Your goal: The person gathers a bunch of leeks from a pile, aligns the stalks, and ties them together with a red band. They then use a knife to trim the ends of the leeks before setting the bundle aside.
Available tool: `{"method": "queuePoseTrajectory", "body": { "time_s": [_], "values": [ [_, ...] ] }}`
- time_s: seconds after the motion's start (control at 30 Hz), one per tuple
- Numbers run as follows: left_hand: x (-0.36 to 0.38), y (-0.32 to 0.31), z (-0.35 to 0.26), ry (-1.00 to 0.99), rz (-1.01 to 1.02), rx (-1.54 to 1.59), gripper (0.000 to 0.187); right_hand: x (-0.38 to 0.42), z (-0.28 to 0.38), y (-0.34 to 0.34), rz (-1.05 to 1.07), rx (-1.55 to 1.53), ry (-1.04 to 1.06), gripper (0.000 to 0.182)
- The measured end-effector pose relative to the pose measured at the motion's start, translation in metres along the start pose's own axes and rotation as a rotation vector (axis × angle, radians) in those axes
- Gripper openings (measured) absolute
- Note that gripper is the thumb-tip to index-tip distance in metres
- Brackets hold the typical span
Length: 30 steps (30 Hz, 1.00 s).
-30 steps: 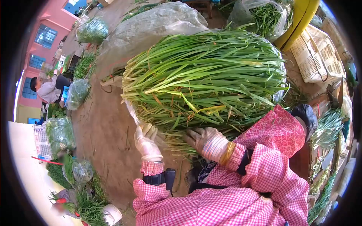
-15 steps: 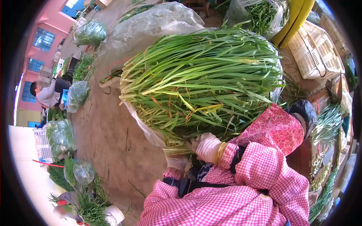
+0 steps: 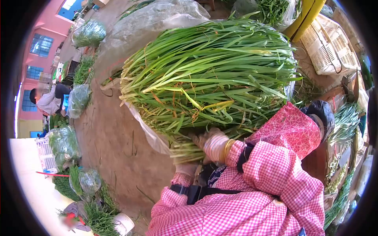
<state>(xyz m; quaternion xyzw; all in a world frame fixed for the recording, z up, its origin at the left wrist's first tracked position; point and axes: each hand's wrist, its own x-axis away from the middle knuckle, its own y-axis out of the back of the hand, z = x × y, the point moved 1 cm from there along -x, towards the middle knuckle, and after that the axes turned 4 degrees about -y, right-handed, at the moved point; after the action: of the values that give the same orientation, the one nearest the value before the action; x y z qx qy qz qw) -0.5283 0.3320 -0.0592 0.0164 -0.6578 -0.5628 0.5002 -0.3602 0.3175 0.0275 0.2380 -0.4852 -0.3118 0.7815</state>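
Observation:
A large heap of long green stalks (image 3: 220, 74) lies on clear plastic sheeting, its pale cut ends toward the left. At the heap's lower edge, a small bunch with pale stems (image 3: 183, 151) is between my hands. My right hand (image 3: 214, 143), in a pale striped glove with a yellow band at the wrist, is closed on the bunch's upper side. Below the stem ends is my left hand (image 3: 186, 168), gloved as well; its fingers are hidden behind the stems. Thin orange ties show among the leaves of the heap.
White plastic crates (image 3: 328, 47) and a yellow post (image 3: 307, 17) stand at the upper right. Plastic-wrapped bundles (image 3: 65, 143) line the left side, where a person (image 3: 49, 100) bends over. More greens (image 3: 344, 122) lie at the right. A red patterned cloth (image 3: 289, 128) is beside my right arm.
My right hand has moved slightly up, and more of the small bunch's pale stems shows between my hands. The view has shifted a little.

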Motion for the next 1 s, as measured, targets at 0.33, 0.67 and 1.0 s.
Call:
{"method": "queuePoseTrajectory", "body": {
  "time_s": [0.33,0.67,1.0],
  "values": [
    [0.030,-0.004,-0.001,-0.166,-0.429,0.283,0.054,0.025,0.026,-0.005,-0.291,0.231,0.104,0.074],
    [0.028,0.002,0.011,-0.145,-0.208,2.077,0.056,0.032,0.019,0.003,-0.465,0.026,-0.004,0.096],
    [0.050,0.089,0.013,-0.077,-0.069,2.852,0.069,0.036,-0.014,0.038,-0.284,-0.422,0.009,0.055]
  ]
}}
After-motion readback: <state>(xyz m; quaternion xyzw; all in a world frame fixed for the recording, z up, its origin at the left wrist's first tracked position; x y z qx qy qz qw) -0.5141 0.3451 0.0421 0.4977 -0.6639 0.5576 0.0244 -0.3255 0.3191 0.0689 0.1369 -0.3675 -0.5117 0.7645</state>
